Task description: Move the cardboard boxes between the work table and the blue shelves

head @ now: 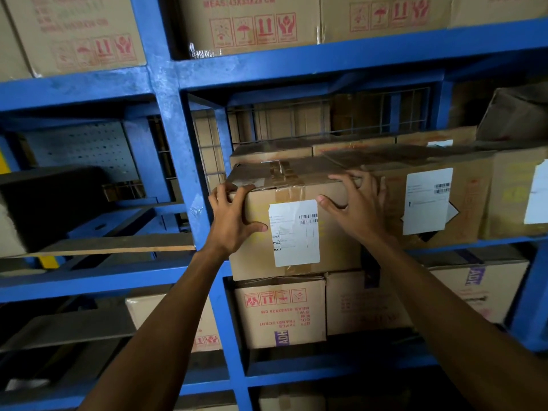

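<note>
1. The cardboard box (pixel 296 221) sits on the middle level of the blue shelves (pixel 169 120), just right of the upright post, its front face jutting out past the shelf edge above a lower box with red handling marks (pixel 280 311).
2. The left hand (pixel 234 215) grasps the box's upper left corner, fingers curled over the top edge and thumb on the front face.
3. The right hand (pixel 355 203) holds the upper right corner, fingers reaching into the gap beside the neighbouring box (pixel 430 200).
4. The walls look stiff and square, so it should keep its shape. Its weight cannot be told.
5. The taped top seam (pixel 286 175) and glossy white label (pixel 295 232) look slippery; bare cardboard at the corners or underneath looks the safer hold.
</note>
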